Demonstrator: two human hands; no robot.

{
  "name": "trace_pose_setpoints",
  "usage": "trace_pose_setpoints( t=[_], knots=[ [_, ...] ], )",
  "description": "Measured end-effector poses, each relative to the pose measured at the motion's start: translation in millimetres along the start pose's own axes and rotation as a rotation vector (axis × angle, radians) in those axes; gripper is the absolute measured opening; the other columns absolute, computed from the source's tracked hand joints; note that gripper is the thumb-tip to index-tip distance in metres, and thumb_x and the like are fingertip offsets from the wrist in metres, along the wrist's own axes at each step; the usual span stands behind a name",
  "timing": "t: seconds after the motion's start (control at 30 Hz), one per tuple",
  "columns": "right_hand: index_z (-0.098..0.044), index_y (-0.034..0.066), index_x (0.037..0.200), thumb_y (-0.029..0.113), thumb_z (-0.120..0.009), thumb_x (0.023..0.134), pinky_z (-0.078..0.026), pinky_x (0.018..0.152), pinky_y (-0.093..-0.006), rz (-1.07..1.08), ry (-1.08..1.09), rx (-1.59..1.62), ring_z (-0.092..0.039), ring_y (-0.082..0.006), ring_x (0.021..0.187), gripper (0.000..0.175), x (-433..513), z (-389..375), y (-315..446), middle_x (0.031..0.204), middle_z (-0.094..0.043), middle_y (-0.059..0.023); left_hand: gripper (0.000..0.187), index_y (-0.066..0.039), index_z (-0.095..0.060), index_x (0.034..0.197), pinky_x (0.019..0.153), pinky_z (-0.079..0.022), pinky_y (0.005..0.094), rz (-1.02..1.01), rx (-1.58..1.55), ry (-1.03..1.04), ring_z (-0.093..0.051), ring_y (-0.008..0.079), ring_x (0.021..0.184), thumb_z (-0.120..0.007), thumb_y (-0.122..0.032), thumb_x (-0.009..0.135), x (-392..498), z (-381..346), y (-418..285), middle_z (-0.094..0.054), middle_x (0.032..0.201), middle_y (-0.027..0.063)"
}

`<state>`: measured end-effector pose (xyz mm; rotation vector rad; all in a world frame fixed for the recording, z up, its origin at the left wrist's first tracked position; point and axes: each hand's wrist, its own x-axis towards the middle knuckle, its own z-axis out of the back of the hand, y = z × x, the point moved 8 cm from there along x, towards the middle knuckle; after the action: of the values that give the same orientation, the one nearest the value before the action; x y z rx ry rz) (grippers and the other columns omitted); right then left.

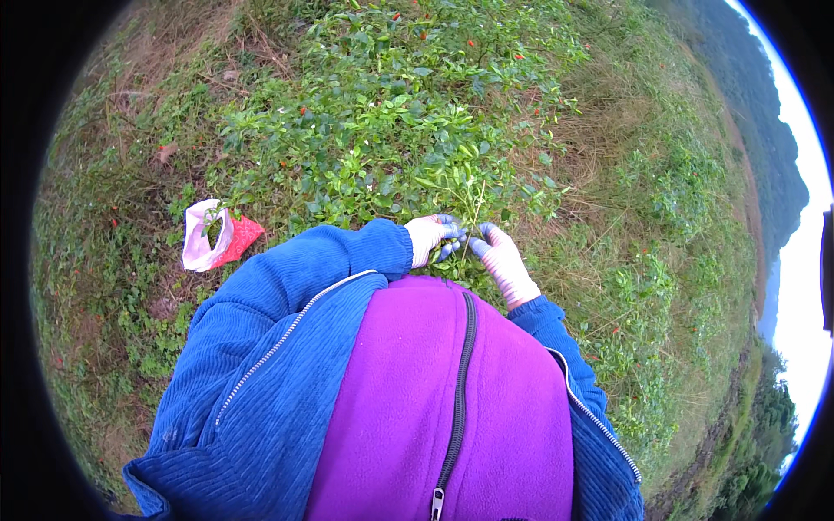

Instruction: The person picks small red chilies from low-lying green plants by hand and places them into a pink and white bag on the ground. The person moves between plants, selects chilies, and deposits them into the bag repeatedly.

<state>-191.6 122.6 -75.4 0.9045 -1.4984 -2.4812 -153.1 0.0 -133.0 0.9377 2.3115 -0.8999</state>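
Observation:
Both my hands wear white work gloves with grey-blue coated fingertips, close in front of my chest at the near edge of a chili pepper bush (391,143). My left hand (431,238) is curled, with small green chili peppers (445,247) showing among its fingers. Just right of it, my right hand (500,259) has thumb and forefinger at a thin chili stem (474,218). The stem rises between the two hands, with leaves and green peppers. Its lower end is partly hidden by the fingers.
An open pink-and-red bag (225,238) stands on the weedy ground to the left, green contents inside. Red chili peppers (470,43) dot the bush farther out. Dry grass (606,130) and more chili plants (651,286) spread to the right, with wooded hills (756,104) beyond.

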Motion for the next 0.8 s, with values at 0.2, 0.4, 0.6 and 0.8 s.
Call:
trace_pose_setpoints(
  t=[0.2,0.4,0.6,0.8],
  knots=[
    [-0.062,0.0044,0.098,0.020,-0.063,0.088,-0.040,0.069,-0.0228,-0.105,-0.046,0.049,-0.050,-0.0050,0.078,0.018,-6,2,-2,0.084,-0.060,0.0029,0.021,-0.004,-0.058,0.104,0.048,-0.045,0.0194,-0.187,0.184,0.082,-0.055,0.0079,0.064,-0.066,-0.010,0.086,-2,-12,-13,-0.062,0.081,0.0016],
    [-0.062,0.0058,0.096,0.014,-0.063,0.088,-0.037,0.065,-0.0227,-0.044,-0.107,0.357,-0.048,-0.0054,0.074,0.012,-14,-1,9,0.083,-0.059,0.0043,0.018,-0.004,-0.058,0.103,0.048,-0.044,0.0193,-0.164,0.077,0.150,-0.056,0.0074,0.063,-0.065,-0.012,0.087,-7,-20,-11,-0.062,0.081,0.0013],
    [-0.060,0.0057,0.103,0.014,-0.063,0.088,-0.041,0.081,-0.0237,-0.083,-0.122,0.606,-0.055,-0.0080,0.088,0.018,-21,9,5,0.096,-0.064,0.0002,0.014,-0.009,-0.058,0.100,0.047,-0.048,0.0218,0.059,-0.041,0.159,-0.059,0.0103,0.069,-0.063,-0.011,0.088,-24,-25,-7,-0.064,0.085,0.0037],
    [-0.060,0.0084,0.097,0.018,-0.062,0.088,-0.039,0.077,-0.0238,-0.030,-0.098,0.533,-0.054,-0.0089,0.083,0.014,-26,15,10,0.089,-0.062,0.0013,0.015,-0.011,-0.058,0.101,0.049,-0.050,0.0218,0.075,-0.065,0.146,-0.062,0.0125,0.071,-0.064,-0.015,0.088,-32,-21,-12,-0.067,0.090,0.0056]
  ],
)
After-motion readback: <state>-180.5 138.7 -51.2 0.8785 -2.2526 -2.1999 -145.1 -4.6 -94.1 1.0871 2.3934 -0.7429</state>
